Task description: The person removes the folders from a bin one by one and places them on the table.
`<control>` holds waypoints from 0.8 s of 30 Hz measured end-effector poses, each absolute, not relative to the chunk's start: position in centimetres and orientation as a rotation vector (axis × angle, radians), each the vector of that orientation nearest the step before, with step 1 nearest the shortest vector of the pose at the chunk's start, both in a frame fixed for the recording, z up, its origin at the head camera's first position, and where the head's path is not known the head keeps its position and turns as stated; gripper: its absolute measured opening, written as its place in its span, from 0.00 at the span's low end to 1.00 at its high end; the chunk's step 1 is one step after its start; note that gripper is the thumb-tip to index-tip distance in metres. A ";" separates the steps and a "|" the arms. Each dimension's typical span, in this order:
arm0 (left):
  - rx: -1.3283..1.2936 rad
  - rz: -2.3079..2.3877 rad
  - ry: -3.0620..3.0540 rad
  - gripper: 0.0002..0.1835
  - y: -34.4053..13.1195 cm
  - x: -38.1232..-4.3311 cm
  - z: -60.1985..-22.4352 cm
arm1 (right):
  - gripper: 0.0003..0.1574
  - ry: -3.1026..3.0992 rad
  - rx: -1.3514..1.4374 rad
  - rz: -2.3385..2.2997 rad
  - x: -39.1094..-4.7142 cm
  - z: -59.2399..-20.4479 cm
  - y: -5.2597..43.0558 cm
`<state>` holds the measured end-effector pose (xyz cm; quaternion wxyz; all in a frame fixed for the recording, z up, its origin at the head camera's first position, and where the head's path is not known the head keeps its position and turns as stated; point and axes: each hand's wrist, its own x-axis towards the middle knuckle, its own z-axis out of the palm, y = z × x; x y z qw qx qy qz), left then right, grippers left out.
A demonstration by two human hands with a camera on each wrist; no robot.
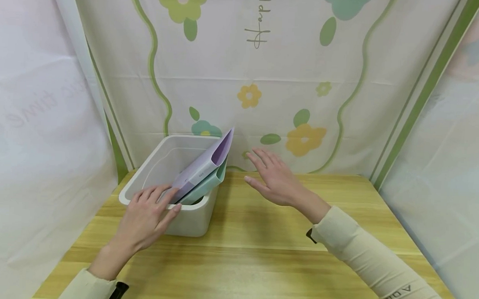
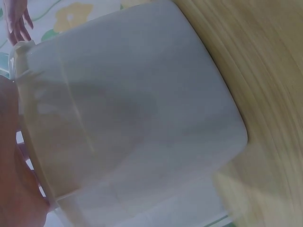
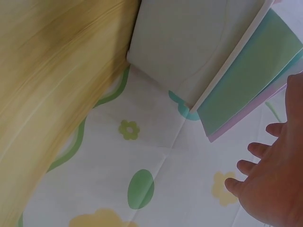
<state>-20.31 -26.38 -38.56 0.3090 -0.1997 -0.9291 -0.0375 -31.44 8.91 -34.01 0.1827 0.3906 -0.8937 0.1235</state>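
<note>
A white plastic bin [image 1: 193, 220] stands on the wooden table at the left. Two file folders lean in it and stick up past its right rim: a purple folder [image 1: 201, 168] on top and a mint green folder [image 1: 204, 188] under it. My left hand [image 1: 143, 221] holds the bin's near rim, fingers over the inside and thumb along the front; the fingertips are close to the purple folder, and contact there is unclear. In the air right of the bin is my right hand [image 1: 276, 179], fingers extended, holding nothing. The right wrist view shows the green folder [image 3: 255, 71] beyond that hand.
The wooden table [image 1: 259, 264] extends in front of and to the right of the bin. A floral cloth [image 1: 226, 61] hangs behind it, and pale cloth panels [image 1: 38, 138] close off both sides.
</note>
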 end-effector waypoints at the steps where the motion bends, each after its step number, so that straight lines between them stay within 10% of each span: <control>1: -0.528 -0.100 -2.454 0.26 -26.4 -20.3 -38.6 | 0.43 -2.522 1.103 0.351 -31.4 -34.0 8.9; 24: -0.521 -0.103 -2.465 0.26 -27.2 -20.0 -38.9 | 0.45 -2.541 1.085 0.463 -31.0 -33.9 7.5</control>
